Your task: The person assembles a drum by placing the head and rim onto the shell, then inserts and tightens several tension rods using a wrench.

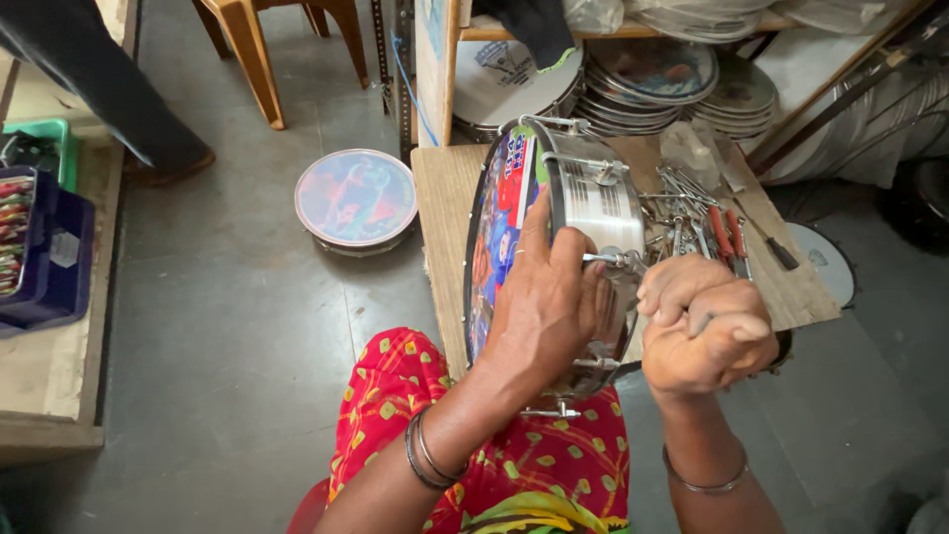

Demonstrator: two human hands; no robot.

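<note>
the left hand (pixel 546 307) clasps the drum (pixel 554 247), which stands on edge at the bench's (pixel 445 198) near edge, while the right hand (pixel 704 331) is fisted round a thin tool (pixel 700 322) just beside its steel shell. at the far left, a blue crate (pixel 59 272) holds coloured packets (pixel 12 232); loose rods (pixel 682 213) lie along the bench's right edge.

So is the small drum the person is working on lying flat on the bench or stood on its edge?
On its edge. The drum shows its printed head facing sideways and its metal shell facing up, steadied by the left hand; the right hand is fisted beside it.
</note>
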